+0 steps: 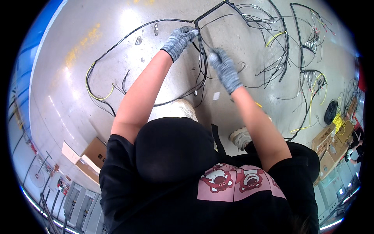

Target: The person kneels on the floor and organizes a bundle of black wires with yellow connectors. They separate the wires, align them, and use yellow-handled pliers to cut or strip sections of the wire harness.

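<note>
A black wire harness [202, 68] lies over the grey floor, its loose wires hanging down from a branching point near the top middle. My left hand [180, 42], in a grey knitted glove, is closed around the bundle just below that branch. To the right of the bundle, my right hand [226, 71] wears a matching glove, slightly smeared by motion. Its fingers are curled together near a thin dark strand that slants from the bundle; whatever sits in them is hidden. A taped black trunk runs from the branch leftward, down to a yellow wire [102, 98].
More black harness [302, 46] with fanned wire ends stretches along the right. Coils of black cable [330, 112] and yellow cable [339, 124] lie by cardboard boxes [325, 150]. Another open box [91, 158] stands at left. A white paper scrap [216, 96] is near my feet.
</note>
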`<state>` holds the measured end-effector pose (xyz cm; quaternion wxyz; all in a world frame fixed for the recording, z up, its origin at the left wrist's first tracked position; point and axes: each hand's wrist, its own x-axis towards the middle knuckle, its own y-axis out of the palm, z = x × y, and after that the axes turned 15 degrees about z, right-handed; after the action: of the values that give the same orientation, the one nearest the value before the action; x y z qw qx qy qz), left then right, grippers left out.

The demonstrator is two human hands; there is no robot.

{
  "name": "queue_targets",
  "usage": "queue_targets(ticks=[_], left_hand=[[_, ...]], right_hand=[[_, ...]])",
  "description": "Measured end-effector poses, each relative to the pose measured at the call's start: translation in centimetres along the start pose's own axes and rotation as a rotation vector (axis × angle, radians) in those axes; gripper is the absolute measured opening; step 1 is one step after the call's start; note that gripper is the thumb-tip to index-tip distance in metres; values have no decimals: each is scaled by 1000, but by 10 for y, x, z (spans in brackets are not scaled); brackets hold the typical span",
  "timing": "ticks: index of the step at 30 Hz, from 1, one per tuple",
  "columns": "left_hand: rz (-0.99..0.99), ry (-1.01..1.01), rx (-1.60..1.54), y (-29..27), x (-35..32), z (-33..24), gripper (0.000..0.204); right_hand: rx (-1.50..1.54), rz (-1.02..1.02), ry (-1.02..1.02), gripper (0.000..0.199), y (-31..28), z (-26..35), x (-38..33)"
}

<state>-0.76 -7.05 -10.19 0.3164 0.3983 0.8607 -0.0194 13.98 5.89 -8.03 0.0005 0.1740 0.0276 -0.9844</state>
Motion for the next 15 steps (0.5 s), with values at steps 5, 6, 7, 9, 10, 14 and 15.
queue_targets(ticks=[5, 6, 7, 9, 10, 14, 15], left_hand=[[54, -6, -108, 1, -5, -9, 14], [56, 1, -90, 4, -6, -12, 14], [58, 8, -72, 9, -7, -14, 14], [54, 9, -73, 12, -10, -18, 14], [51, 6, -92, 11, -11, -19, 14], [26, 42, 115, 7, -15, -22, 26], [-1, 75, 205, 11, -16, -25, 29]], right_hand=[[483, 9, 123, 16, -25, 16, 40], [355, 12, 93, 18, -21, 14, 43], [227, 13, 63, 19, -17, 12, 47], [161, -71, 3, 21, -7, 8, 58], [149, -142, -47, 20, -5, 7, 64], [234, -87, -89, 17, -4, 19, 63], [220, -50, -91, 17, -7, 19, 63]])
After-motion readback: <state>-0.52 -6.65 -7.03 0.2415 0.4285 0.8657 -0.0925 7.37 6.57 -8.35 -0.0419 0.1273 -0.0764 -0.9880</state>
